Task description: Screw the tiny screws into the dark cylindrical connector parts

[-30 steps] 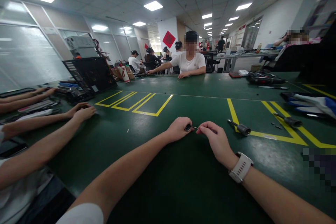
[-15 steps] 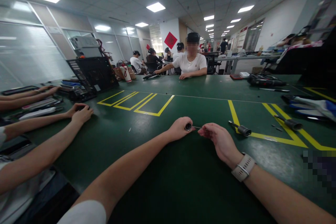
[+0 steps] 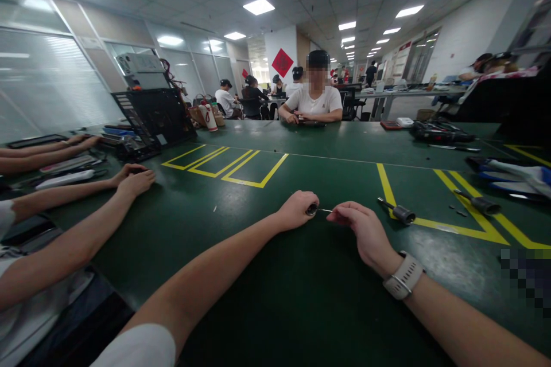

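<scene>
Closed round a grey metal hole saw (image 3: 311, 210), my left hand (image 3: 297, 211) is above the green table, the round open end facing me. A thin metal rod (image 3: 324, 210) runs between this hole saw and my right hand (image 3: 353, 222), whose fingertips pinch its other end. Most of the hole saw is covered by my left fingers, and the rod's far tip is hidden. To the right of my right hand, a second hole saw (image 3: 404, 215) lies on its side with its shank pointing away to the left. Farther right lies a third hole saw (image 3: 484, 205).
Yellow tape (image 3: 456, 229) marks the green table (image 3: 241, 264). Small dark pieces (image 3: 461, 214) lie between the two loose hole saws. Gloves (image 3: 514, 178) and a black tool bag (image 3: 443, 132) are at right. At left rest a co-worker's hands (image 3: 136, 179); another person (image 3: 317, 100) sits opposite.
My hands keep their hold on the hole saw and rod, almost unmoved. The person opposite has drawn an outstretched arm in, and a dark object now lies in front of them.
</scene>
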`<state>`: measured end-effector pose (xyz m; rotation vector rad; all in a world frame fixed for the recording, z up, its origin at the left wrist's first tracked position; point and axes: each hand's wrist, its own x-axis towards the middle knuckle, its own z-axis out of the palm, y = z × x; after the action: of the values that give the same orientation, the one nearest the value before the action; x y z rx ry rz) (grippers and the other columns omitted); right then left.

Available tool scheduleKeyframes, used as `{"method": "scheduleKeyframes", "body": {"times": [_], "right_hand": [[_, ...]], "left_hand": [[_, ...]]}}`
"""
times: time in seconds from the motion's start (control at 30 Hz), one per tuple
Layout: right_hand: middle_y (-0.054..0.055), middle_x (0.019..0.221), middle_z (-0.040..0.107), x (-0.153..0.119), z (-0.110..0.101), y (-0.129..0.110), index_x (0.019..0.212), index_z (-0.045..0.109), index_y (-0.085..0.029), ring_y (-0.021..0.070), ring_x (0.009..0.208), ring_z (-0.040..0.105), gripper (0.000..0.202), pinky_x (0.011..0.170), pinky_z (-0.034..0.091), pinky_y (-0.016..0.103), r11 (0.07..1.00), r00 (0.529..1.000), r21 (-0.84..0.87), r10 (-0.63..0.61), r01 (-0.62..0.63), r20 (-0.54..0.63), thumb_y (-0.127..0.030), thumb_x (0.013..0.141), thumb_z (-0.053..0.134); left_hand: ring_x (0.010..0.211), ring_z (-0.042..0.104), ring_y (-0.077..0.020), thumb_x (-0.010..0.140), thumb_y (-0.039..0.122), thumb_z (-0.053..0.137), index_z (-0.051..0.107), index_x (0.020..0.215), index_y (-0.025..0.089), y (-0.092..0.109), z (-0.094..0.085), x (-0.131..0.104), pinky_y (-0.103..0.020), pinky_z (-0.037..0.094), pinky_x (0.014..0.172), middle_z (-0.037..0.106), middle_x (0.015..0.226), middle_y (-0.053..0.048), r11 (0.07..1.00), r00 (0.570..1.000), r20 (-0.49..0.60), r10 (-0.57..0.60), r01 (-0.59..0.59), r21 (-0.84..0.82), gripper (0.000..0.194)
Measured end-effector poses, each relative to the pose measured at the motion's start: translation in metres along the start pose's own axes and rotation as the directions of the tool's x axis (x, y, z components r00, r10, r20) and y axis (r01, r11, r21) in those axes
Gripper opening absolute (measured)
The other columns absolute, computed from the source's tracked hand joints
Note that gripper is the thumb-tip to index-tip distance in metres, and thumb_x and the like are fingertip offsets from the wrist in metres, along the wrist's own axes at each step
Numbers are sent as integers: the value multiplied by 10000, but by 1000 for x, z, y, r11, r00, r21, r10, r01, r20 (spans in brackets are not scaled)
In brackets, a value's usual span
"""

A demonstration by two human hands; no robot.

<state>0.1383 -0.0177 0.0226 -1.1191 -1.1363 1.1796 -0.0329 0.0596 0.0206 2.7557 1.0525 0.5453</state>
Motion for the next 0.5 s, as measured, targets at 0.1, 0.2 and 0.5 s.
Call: {"method": "scheduleKeyframes", "body": {"times": [0.1,0.2,0.5], "right_hand": [[68,710,699,3,-1,3,680,639,-183,223,725,634,172,723,460,385,997,1000,73,30,-30,-3,-344,712,586],[68,723,697,2,0,5,702,634,-182,222,742,637,168,729,464,381,995,1000,95,20,-19,-11,-340,722,582],[29,718,675,-13,9,2,660,666,-219,247,822,576,130,804,377,392,991,995,-104,-92,87,-39,-339,705,646]], "left_hand": [[761,559,-146,750,140,568,554,796,162,-2,0,0,-263,423,722,602,806,-18,1000,1000,-13,-10,9,-27,52],[754,559,-143,763,164,566,552,796,159,-3,2,0,-258,428,708,600,806,-20,999,999,-27,-19,18,-42,37],[765,553,-164,738,124,559,552,788,162,-3,7,-2,-303,416,759,592,793,-27,999,998,-49,-29,28,-18,63]]}}
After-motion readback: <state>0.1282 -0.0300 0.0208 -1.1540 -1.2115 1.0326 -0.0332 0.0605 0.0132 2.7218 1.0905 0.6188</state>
